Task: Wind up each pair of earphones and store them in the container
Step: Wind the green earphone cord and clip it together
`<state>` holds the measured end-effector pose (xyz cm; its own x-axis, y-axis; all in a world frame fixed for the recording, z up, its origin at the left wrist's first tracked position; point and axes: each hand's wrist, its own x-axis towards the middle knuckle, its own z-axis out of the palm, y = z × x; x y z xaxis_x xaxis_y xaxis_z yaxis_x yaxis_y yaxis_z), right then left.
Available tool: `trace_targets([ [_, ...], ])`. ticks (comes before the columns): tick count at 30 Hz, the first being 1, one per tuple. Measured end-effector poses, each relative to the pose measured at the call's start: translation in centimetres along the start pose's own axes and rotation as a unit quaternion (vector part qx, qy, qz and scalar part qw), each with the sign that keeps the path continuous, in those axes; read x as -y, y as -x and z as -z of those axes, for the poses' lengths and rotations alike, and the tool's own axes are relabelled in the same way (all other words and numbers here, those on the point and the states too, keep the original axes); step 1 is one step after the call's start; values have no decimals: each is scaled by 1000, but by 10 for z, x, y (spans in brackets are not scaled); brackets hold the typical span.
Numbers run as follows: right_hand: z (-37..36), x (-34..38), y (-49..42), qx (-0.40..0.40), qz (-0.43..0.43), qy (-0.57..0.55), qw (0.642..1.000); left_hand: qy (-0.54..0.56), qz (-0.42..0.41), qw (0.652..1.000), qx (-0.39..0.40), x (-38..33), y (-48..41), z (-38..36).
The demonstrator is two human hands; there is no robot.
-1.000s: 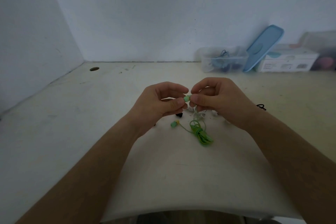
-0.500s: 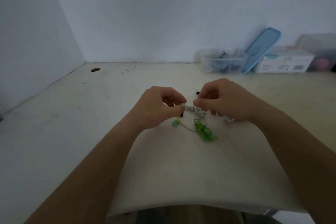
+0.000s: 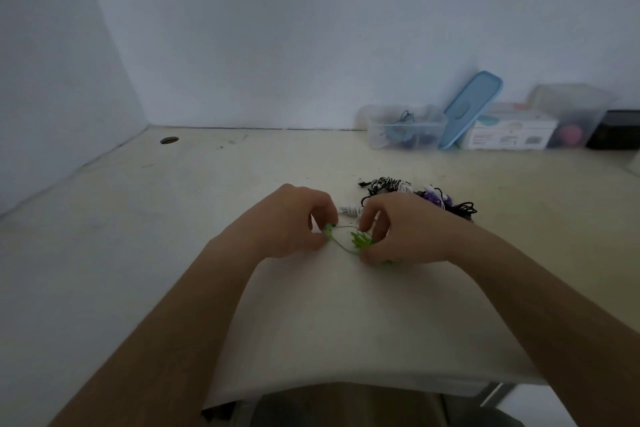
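Green earphones [image 3: 360,241] lie on the table between my two hands, their cord partly bunched. My left hand [image 3: 291,222] pinches a green earbud at the cord's left end. My right hand [image 3: 401,229] grips the bunched green cord, with thumb and fingers closed on it. Behind my right hand sits a tangled heap of other earphones [image 3: 415,194]: black-and-white, white, purple and black cords. The clear plastic container [image 3: 405,128] stands at the back by the wall, with some earphones inside. Its blue lid [image 3: 471,107] leans against its right side.
A white printed box [image 3: 509,132] and a clear tub [image 3: 571,118] with pink things stand right of the lid, then a black box [image 3: 620,130]. A round cable hole [image 3: 169,140] is at the back left. Walls close the left and back.
Both hands have dropped down onto the table. My right hand has let go near the earbud and taken hold of the bunched green cord. The view has tilted, showing the heap of earphones.
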<state>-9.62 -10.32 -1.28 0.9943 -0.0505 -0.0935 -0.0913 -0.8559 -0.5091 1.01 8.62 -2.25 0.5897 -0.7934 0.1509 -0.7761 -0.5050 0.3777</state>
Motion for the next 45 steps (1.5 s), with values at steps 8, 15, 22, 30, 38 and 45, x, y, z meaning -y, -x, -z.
trace_targets([
  [8, 0, -5, -4, -45, -21, -212, 976, -15, -6, 1000, 11, -4, -3, -8],
  [15, 10, -9, -6, -99, -32, -353, 930, 98, -11, 992, -82, -7, -6, -12],
  [22, 42, -14, -14, -124, -14, -511, 850, 291, 49, 940, -169, -29, -29, 17],
  [30, 105, -49, -62, -226, -28, -485, 844, 253, 72, 948, -181, -44, -134, 37],
  [38, 152, -98, -132, -317, -54, -367, 873, 202, 80, 960, -173, -33, -244, 30],
  [45, 164, -128, -192, -312, -55, -191, 929, 155, 86, 972, -154, -6, -308, 7],
])
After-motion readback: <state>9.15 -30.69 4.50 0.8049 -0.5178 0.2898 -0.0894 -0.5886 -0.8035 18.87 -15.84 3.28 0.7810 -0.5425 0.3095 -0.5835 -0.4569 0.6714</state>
